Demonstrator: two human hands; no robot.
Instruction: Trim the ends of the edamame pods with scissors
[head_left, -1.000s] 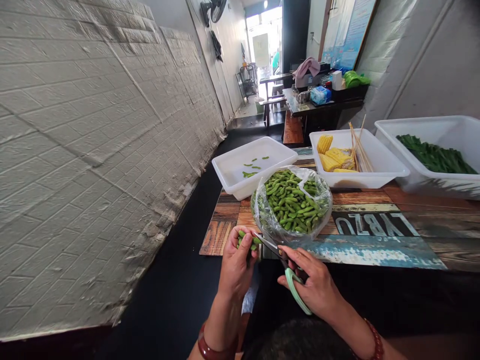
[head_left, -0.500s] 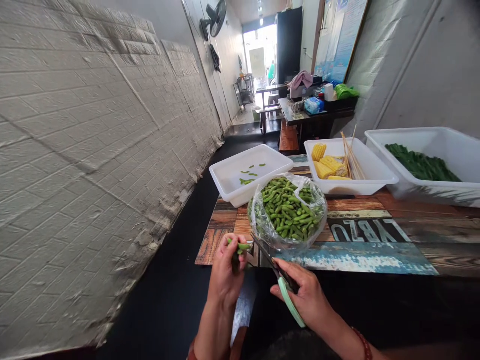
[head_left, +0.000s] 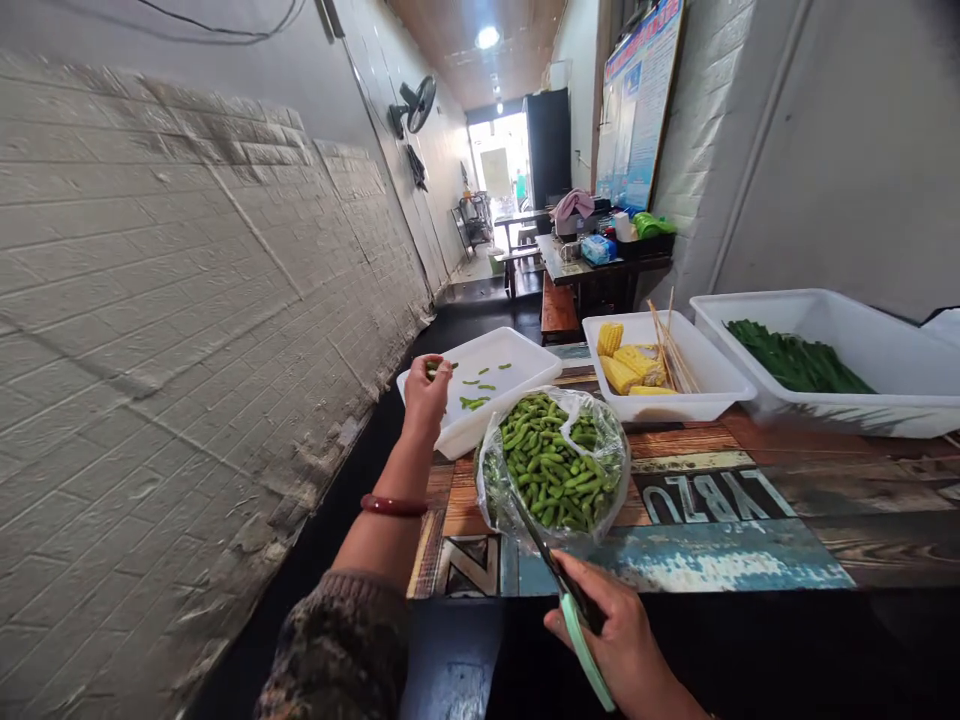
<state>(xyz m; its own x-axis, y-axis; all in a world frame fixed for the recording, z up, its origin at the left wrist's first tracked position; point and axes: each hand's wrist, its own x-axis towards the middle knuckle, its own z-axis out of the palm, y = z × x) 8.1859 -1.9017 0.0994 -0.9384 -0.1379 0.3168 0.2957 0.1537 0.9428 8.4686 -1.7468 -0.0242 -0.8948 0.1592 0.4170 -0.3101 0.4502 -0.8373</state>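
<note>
White brick-patterned wall point(head_left: 187, 300): running along the left side, dark fan point(head_left: 412, 105) hanging farther down it. Wood-patterned table point(head_left: 712, 560): carrying the containers below.

Item, left hand point(head_left: 427, 390): I am viewing it over the left end of the left tray point(head_left: 525, 385), fingers closing around held pods point(head_left: 432, 370); whether the hand is touching the tray, I am unable to tell. One held pod seems to be pointing right, long axis lying roughly crosswise; the fingers are hiding the rest.

Item, right hand point(head_left: 615, 620): fingers wrapping pale-green-handled scissors point(head_left: 583, 645). Their long axis is slanting from lower right to upper left, tips pointing forward at the near left side of the clear bag point(head_left: 491, 485).

Item, progress: I am judging it early. A few tray pods point(head_left: 474, 403) are lying loose, apparently counting as done. Bagged pods point(head_left: 555, 460) are filling the clear bag, just beside the left tray, pointing every way; these I am listing as left.

Item, neighbours: corn tray point(head_left: 720, 388), holding corn point(head_left: 619, 374) and skewers point(head_left: 667, 350); greens tray point(head_left: 900, 385), holding dark greens point(head_left: 795, 360).
</note>
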